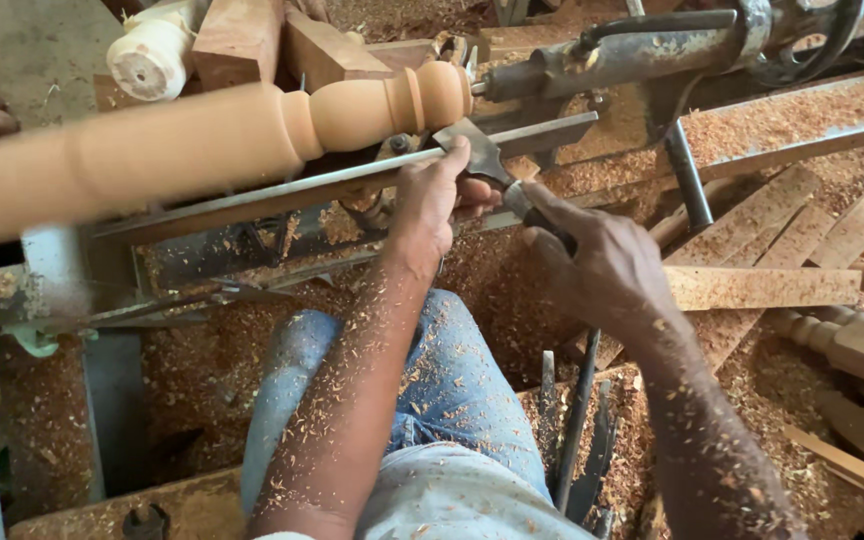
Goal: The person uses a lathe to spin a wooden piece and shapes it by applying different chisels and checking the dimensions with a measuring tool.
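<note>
Your left hand [434,203] curls over the flat blade of the chisel [479,153], fingers wrapped down and the thumb lying along the top, pressing the blade onto the long metal tool rest [332,182]. Your right hand [597,265] closes around the chisel's handle, which is almost wholly hidden in the fist, a short way behind the left hand. The chisel's broad edge points up toward the turned wooden spindle [202,135], just below its rounded end beside the bead and the bulb-shaped swelling; whether the edge touches the wood cannot be told. The spindle lies across the upper left of the view, its surface blurred, and its right end meets the tailstock [642,50], a dark iron assembly with a handwheel [812,35] at the upper right. Sawdust [492,300] and shavings cover the lathe bed, the floor and both your forearms. Your knee in blue denim [452,380] sits below the hands. Several spare chisels [577,440] stand upright between your leg and your right forearm. Wooden planks [762,287] and another turned piece [852,340] lie to the right, and a pale turned offcut [152,55] rests at the upper left.
</note>
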